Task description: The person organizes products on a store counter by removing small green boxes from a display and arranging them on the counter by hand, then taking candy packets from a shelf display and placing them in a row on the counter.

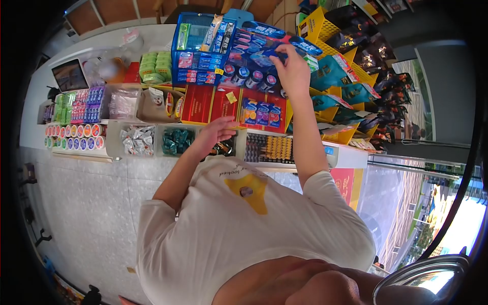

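Observation:
My right hand reaches over the blue display rack, its thumb and fingers bent together at the edge of the small blue packs. Whether a pack sits between the fingertips is hard to see. Just below stand several round gum jars. My left hand hovers at the counter's front edge with its fingers stretched out, holding nothing. Close to it are a red box and three small flat packs in orange, purple and red.
A blue basket of gum packs stands left of the rack. Yellow racks with teal bags rise on the right. Along the front edge run bins of silver-wrapped sweets and green-wrapped sweets. A tablet screen is far left.

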A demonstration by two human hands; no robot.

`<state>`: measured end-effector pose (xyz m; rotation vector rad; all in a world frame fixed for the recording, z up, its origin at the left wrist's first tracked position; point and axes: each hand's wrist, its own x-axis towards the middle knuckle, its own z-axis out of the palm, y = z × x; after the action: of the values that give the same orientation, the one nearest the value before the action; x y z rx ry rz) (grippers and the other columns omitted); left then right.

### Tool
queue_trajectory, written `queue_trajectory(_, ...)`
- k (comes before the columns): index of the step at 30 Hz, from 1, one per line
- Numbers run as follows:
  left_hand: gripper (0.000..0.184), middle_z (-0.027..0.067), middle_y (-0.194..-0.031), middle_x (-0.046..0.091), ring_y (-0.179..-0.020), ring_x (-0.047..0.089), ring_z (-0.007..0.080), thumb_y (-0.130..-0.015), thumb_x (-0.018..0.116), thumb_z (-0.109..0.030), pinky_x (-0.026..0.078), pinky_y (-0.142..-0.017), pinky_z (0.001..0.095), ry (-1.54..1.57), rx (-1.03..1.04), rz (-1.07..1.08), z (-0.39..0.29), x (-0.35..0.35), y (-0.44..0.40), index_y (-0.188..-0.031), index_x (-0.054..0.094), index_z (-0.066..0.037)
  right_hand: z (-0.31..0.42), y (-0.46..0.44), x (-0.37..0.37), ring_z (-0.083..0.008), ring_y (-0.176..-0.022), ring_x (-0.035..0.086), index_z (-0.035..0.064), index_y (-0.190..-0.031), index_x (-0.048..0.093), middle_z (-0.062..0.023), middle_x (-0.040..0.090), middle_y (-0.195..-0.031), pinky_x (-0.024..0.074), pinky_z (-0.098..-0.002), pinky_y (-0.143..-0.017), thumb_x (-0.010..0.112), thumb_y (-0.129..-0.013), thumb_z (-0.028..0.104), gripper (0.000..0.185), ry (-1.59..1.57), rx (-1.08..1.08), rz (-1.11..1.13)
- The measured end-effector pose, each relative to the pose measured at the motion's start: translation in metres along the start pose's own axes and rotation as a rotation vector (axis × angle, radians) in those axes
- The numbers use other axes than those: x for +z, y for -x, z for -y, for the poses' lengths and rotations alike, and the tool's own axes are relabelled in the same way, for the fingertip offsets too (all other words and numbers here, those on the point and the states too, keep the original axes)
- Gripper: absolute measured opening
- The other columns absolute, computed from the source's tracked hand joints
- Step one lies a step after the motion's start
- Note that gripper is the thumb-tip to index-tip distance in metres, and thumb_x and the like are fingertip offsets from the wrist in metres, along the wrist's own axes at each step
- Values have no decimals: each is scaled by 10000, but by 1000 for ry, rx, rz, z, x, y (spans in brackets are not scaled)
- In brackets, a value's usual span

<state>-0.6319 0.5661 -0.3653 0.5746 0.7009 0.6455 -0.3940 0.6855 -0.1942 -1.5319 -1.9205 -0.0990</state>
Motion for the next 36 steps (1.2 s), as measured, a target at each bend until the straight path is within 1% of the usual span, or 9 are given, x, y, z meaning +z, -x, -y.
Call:
queue_trajectory(6, 437, 87, -1333, 636, -1069, 626, 147, -1055, 407, -284, 470, -986, 322, -21, -39, 23, 12, -2, 14, -1411, 498, -49, -14, -21, 37, -324, -871, 687, 137, -1019, 587, -91, 698, -909, 541, -441, -731, 764, -833, 196, 263, 130, -8, 76)
queue_trajectory(10, 432, 98, -1342, 629, -1087, 612, 148, -1057, 423, -294, 462, -995, 321, -2, -10, 14, 11, -3, 20, -1401, 508, -48, -28, -24, 71, -302, -898, 688, 144, -1012, 589, -65, 704, -929, 544, -425, -756, 775, -813, 167, 273, 138, -88, 92)
queue_trajectory(11, 431, 101, -1341, 629, -1086, 612, 149, -1058, 423, -294, 462, -995, 320, 9, -2, 13, 11, -3, 21, -1400, 510, -47, -28, -24, 77, -305, -926, 684, 133, -1049, 600, -79, 688, -997, 543, -424, -805, 773, -810, 142, 296, 126, -97, 90)
queue_trajectory(17, 429, 87, -1352, 622, -1088, 612, 141, -1076, 393, -304, 463, -990, 311, -9, -14, -6, 21, -8, 20, -1403, 511, -53, -26, -12, 74, -301, -860, 682, 106, -1160, 630, -124, 621, -1128, 546, -405, -788, 734, -846, 77, 332, 29, -101, -74)
queue_trajectory(20, 427, 85, -1357, 621, -1097, 614, 142, -1077, 389, -305, 460, -1006, 313, -15, -76, -21, 25, -11, 18, -1401, 520, -59, -14, 9, 47, -259, -821, 681, 87, -1104, 664, -110, 649, -1076, 545, -357, -739, 725, -852, 55, 261, -186, -46, -29)
queue_trajectory(21, 428, 81, -1361, 621, -1109, 616, 142, -1073, 401, -315, 456, -1024, 315, -35, -93, -10, 27, -13, 18, -1402, 521, -69, -10, 19, 37, -289, -862, 687, 76, -1062, 675, -110, 658, -1033, 541, -376, -752, 695, -870, 94, 195, -250, 38, 90)
queue_trajectory(26, 448, 66, -1371, 617, -1128, 613, 146, -1057, 440, -356, 453, -1035, 322, -65, -240, 37, 36, -12, -3, -1408, 504, -85, -58, 93, 75, -317, -897, 689, 54, -1077, 684, -153, 682, -1066, 542, -406, -771, 672, -890, 134, 203, -287, 86, 444)
queue_trajectory(30, 450, 62, -1375, 616, -1158, 608, 169, -1041, 470, -375, 447, -1045, 335, -46, -333, 41, 45, 1, -36, -1391, 498, -95, -76, 140, 108, -338, -1010, 661, 48, -1087, 698, -147, 688, -1088, 533, -447, -857, 685, -886, 189, 246, -58, 6, 412)
queue_trajectory(36, 427, 99, -1375, 612, -1222, 598, 224, -1026, 496, -369, 441, -1052, 364, 73, -218, 63, 60, 0, -76, -1349, 507, -89, -67, 160, 105, -353, -1091, 618, 41, -1089, 691, -144, 659, -1145, 489, -453, -961, 723, -814, 141, 295, -107, 36, 383)
